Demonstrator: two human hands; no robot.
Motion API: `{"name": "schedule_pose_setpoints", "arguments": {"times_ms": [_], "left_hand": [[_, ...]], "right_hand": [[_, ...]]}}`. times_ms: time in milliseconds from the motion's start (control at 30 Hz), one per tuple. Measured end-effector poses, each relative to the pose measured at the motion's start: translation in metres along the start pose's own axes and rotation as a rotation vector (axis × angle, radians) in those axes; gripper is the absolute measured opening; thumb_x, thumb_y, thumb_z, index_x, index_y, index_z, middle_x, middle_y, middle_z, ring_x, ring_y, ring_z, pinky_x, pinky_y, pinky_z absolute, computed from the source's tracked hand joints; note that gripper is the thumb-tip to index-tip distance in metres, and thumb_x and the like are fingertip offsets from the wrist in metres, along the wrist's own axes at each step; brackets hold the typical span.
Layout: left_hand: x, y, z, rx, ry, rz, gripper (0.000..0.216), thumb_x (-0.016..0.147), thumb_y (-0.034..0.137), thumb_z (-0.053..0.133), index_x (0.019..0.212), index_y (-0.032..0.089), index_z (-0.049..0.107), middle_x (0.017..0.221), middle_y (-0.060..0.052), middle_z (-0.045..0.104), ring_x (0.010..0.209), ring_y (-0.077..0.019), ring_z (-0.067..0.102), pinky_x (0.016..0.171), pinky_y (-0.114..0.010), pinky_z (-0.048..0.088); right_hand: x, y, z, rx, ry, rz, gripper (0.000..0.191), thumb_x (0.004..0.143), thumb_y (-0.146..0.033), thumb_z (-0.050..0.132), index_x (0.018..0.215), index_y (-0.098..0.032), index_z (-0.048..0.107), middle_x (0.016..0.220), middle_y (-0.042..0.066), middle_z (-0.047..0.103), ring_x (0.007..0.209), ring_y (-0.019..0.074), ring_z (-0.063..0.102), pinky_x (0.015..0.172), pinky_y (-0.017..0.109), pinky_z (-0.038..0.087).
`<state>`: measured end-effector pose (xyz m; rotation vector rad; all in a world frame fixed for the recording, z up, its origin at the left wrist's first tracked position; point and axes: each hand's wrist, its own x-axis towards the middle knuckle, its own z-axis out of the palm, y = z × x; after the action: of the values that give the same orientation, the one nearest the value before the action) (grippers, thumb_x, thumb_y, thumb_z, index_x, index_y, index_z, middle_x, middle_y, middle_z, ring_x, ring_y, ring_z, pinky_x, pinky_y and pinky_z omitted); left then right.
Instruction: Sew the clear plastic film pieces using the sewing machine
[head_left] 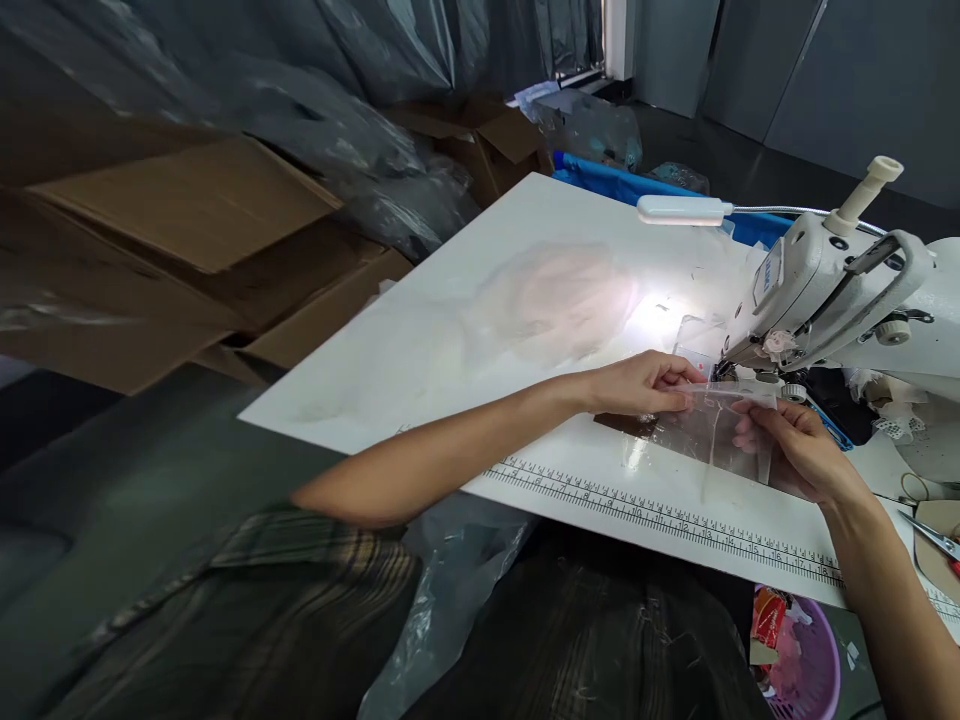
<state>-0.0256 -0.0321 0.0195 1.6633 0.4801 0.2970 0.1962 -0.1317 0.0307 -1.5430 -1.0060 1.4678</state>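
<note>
A thin sheer white piece of fabric (712,425) is stretched between my hands in front of the sewing machine (795,290). My left hand (649,384) pinches its left edge close to the needle area. At the opposite edge, my right hand (802,440) grips the piece between thumb and fingers, some fingers showing through it. The machine's presser foot (724,370) sits just beyond the fabric's upper edge. Whether the fabric lies under the foot, I cannot tell.
A printed ruler (637,508) runs along the front of the white table (420,350). A lamp (682,209) lights the tabletop. Scissors (930,535) lie at the right. Cardboard boxes (187,210) stand left; a purple basket (817,660) holding scraps is below.
</note>
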Motion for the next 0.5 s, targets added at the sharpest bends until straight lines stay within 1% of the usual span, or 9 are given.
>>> {"name": "schedule_pose_setpoints", "arguments": {"times_ms": [67, 100, 200, 267, 333, 367, 433, 467, 500], "left_hand": [[-0.001, 0.000, -0.001, -0.053, 0.000, -0.025, 0.027, 0.090, 0.031, 0.058, 0.111, 0.015, 0.064, 0.087, -0.004, 0.070, 0.079, -0.0124, 0.068, 0.075, -0.028, 0.054], [-0.002, 0.001, -0.001, -0.034, 0.009, -0.039, 0.027, 0.089, 0.033, 0.059, 0.109, 0.015, 0.065, 0.085, -0.003, 0.069, 0.076, -0.0122, 0.067, 0.072, -0.027, 0.054], [-0.005, 0.005, 0.002, 0.130, 0.093, -0.077, 0.036, 0.086, 0.040, 0.067, 0.113, 0.017, 0.066, 0.081, -0.002, 0.069, 0.065, -0.0112, 0.064, 0.062, -0.025, 0.049], [-0.005, 0.003, 0.005, 0.248, 0.166, -0.094, 0.036, 0.084, 0.041, 0.070, 0.113, 0.019, 0.067, 0.080, -0.001, 0.070, 0.065, -0.0118, 0.064, 0.063, -0.025, 0.049], [-0.001, -0.003, 0.007, 0.245, 0.240, -0.083, 0.026, 0.083, 0.036, 0.070, 0.102, 0.019, 0.070, 0.078, 0.000, 0.071, 0.070, -0.0130, 0.065, 0.068, -0.027, 0.050], [0.000, -0.007, 0.008, 0.177, 0.273, -0.066, 0.021, 0.083, 0.034, 0.070, 0.096, 0.018, 0.070, 0.077, 0.000, 0.071, 0.072, -0.0133, 0.066, 0.070, -0.028, 0.051], [0.004, -0.016, 0.008, -0.061, 0.329, -0.028, 0.017, 0.081, 0.031, 0.071, 0.088, 0.016, 0.066, 0.078, -0.001, 0.071, 0.074, -0.0137, 0.067, 0.072, -0.028, 0.053], [0.005, -0.019, 0.007, -0.197, 0.343, -0.017, 0.019, 0.080, 0.031, 0.072, 0.088, 0.015, 0.064, 0.079, -0.002, 0.071, 0.075, -0.0141, 0.068, 0.072, -0.029, 0.054], [0.006, -0.022, 0.006, -0.320, 0.342, -0.016, 0.022, 0.079, 0.031, 0.073, 0.088, 0.015, 0.063, 0.081, -0.003, 0.071, 0.076, -0.0147, 0.069, 0.073, -0.030, 0.055]], "right_hand": [[0.007, 0.000, 0.000, -0.032, -0.016, -0.006, 0.043, 0.064, -0.062, 0.078, 0.076, -0.022, 0.070, 0.069, 0.003, 0.068, 0.064, 0.0167, 0.065, 0.064, 0.031, 0.057], [0.009, 0.001, 0.001, -0.043, -0.029, -0.010, 0.043, 0.066, -0.063, 0.077, 0.077, -0.022, 0.071, 0.070, 0.003, 0.068, 0.065, 0.0171, 0.065, 0.064, 0.032, 0.057], [0.010, 0.002, 0.009, -0.104, -0.034, -0.070, 0.045, 0.072, -0.065, 0.071, 0.080, -0.022, 0.069, 0.072, 0.004, 0.069, 0.066, 0.0168, 0.064, 0.065, 0.032, 0.057], [0.003, 0.001, 0.019, -0.250, -0.014, -0.166, 0.041, 0.083, -0.062, 0.062, 0.082, -0.021, 0.067, 0.072, 0.003, 0.067, 0.065, 0.0158, 0.062, 0.063, 0.032, 0.055], [-0.010, -0.001, 0.033, -0.479, -0.023, -0.322, 0.034, 0.092, -0.051, 0.053, 0.091, -0.020, 0.066, 0.075, 0.004, 0.067, 0.067, 0.0160, 0.062, 0.064, 0.031, 0.054], [-0.017, -0.001, 0.041, -0.600, -0.056, -0.425, 0.029, 0.095, -0.044, 0.051, 0.098, -0.019, 0.066, 0.081, 0.006, 0.069, 0.071, 0.0171, 0.063, 0.067, 0.033, 0.055], [-0.030, -0.002, 0.056, -0.793, -0.118, -0.705, 0.029, 0.094, -0.036, 0.053, 0.112, -0.017, 0.065, 0.107, 0.014, 0.068, 0.089, 0.0225, 0.065, 0.078, 0.039, 0.055], [-0.034, -0.002, 0.062, -0.878, -0.151, -0.810, 0.027, 0.095, -0.033, 0.053, 0.112, -0.016, 0.065, 0.110, 0.016, 0.067, 0.092, 0.0243, 0.065, 0.079, 0.042, 0.055], [-0.037, -0.003, 0.066, -0.930, -0.183, -0.883, 0.025, 0.096, -0.031, 0.053, 0.110, -0.016, 0.066, 0.109, 0.015, 0.068, 0.092, 0.0245, 0.066, 0.078, 0.041, 0.055]]}}
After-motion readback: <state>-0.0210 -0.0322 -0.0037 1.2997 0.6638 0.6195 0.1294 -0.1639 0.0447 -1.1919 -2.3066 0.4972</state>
